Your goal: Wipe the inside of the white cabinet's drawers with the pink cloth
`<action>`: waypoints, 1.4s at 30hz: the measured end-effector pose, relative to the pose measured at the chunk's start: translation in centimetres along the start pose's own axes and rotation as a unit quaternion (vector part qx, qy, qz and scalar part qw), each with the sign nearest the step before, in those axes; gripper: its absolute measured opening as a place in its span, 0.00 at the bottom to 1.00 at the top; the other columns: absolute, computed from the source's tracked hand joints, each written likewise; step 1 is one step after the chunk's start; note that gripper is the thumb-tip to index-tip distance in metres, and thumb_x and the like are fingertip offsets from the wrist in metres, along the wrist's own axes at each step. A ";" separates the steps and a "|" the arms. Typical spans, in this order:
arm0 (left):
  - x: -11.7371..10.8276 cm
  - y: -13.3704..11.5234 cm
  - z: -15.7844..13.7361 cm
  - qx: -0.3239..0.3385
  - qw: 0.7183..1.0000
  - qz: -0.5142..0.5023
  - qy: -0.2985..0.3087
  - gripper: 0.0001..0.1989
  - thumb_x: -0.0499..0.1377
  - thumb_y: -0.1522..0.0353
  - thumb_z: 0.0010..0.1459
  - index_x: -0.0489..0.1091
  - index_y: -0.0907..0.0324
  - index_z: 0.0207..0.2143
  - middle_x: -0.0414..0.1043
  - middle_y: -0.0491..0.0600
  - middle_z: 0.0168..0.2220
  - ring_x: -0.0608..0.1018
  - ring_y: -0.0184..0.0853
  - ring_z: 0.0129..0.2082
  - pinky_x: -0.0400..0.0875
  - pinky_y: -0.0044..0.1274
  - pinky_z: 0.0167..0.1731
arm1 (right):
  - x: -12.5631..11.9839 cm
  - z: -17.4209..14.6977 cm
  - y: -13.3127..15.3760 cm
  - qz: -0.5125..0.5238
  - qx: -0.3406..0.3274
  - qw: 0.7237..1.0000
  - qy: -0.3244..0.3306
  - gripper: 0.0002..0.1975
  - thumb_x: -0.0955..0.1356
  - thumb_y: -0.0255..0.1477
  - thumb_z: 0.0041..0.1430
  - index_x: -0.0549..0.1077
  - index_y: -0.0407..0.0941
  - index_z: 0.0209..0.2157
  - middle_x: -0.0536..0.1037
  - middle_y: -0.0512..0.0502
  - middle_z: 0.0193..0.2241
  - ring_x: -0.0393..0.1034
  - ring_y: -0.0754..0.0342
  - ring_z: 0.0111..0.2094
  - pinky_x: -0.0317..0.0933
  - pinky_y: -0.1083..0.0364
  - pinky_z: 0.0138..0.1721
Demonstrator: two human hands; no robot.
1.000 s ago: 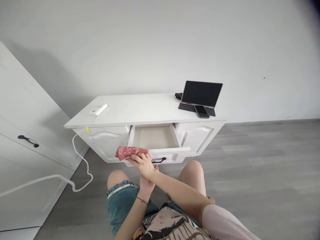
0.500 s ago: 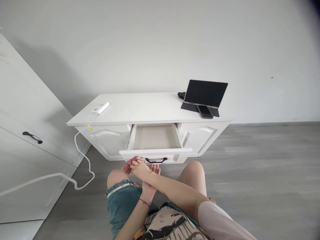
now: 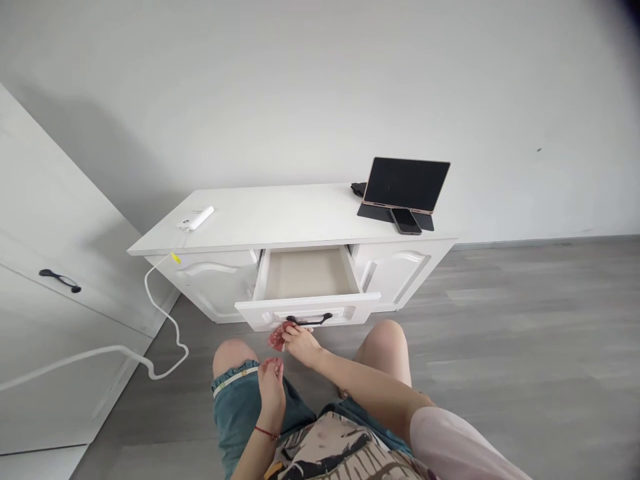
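Observation:
A red patterned cloth (image 3: 277,337) hangs from the fingers of my right hand (image 3: 304,345), just below the front of a pulled-out white drawer (image 3: 307,305). That hand is close beneath the drawer's black handle (image 3: 310,319); whether it touches the handle I cannot tell. My left hand (image 3: 271,385), with a red bracelet at the wrist, is over my left thigh, apart from the cloth. Its fingers are curled in, and nothing shows in them. The pale bottom of the drawer is visible from above.
On the white cabinet (image 3: 270,213) stand a tablet (image 3: 407,183) on a dark cover, a phone (image 3: 405,221) and a black item (image 3: 358,189). A white power strip (image 3: 197,219) lies left, its cable (image 3: 170,313) trailing down. A wardrobe (image 3: 65,333) borders the left side.
My hands have come apart. The right hand has shifted right with the cloth, along the drawer front, while the left has drawn back toward my body and left.

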State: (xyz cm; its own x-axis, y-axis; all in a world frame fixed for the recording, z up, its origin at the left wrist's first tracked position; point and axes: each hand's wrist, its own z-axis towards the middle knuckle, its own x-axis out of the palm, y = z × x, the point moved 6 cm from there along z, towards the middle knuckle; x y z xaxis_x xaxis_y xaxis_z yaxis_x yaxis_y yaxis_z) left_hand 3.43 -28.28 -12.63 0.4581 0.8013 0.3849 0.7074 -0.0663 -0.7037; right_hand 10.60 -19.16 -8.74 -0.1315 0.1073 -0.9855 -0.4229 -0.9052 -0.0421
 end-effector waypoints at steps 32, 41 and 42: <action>11.7 0.6 -2.2 -0.084 0.975 -0.044 0.201 0.11 0.59 0.82 0.49 0.72 0.57 0.29 0.76 0.45 0.30 0.79 0.31 0.30 0.74 0.22 0.33 | -13.5 -4.8 -4.3 -0.025 0.106 0.970 -0.217 0.11 0.62 0.35 0.66 0.74 0.50 0.43 0.74 0.48 0.49 0.57 0.50 0.46 0.53 0.49 0.43; 11.2 0.4 -2.1 -0.076 0.977 -0.054 0.191 0.15 0.57 0.85 0.50 0.71 0.57 0.28 0.73 0.43 0.28 0.77 0.27 0.27 0.71 0.18 0.24 | -14.4 -1.9 -2.9 -0.041 0.022 0.984 -0.173 0.09 0.62 0.32 0.66 0.73 0.46 0.36 0.73 0.51 0.47 0.56 0.51 0.46 0.54 0.49 0.43; 11.4 0.4 -2.2 -0.079 0.976 -0.050 0.194 0.14 0.57 0.85 0.50 0.72 0.58 0.29 0.75 0.43 0.29 0.77 0.28 0.28 0.72 0.19 0.27 | -14.5 -2.8 -3.4 -0.041 0.022 0.983 -0.177 0.09 0.62 0.32 0.66 0.73 0.46 0.36 0.73 0.51 0.48 0.56 0.52 0.46 0.54 0.49 0.43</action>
State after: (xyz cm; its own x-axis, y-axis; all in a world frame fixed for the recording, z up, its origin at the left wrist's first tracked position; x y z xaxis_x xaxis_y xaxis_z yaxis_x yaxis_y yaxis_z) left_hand 10.09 -20.54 -7.20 0.5312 0.5241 0.6657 0.8186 -0.1151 -0.5627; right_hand 16.47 -18.81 5.18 -0.3963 0.3236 -0.8592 -0.4832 -0.8693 -0.1045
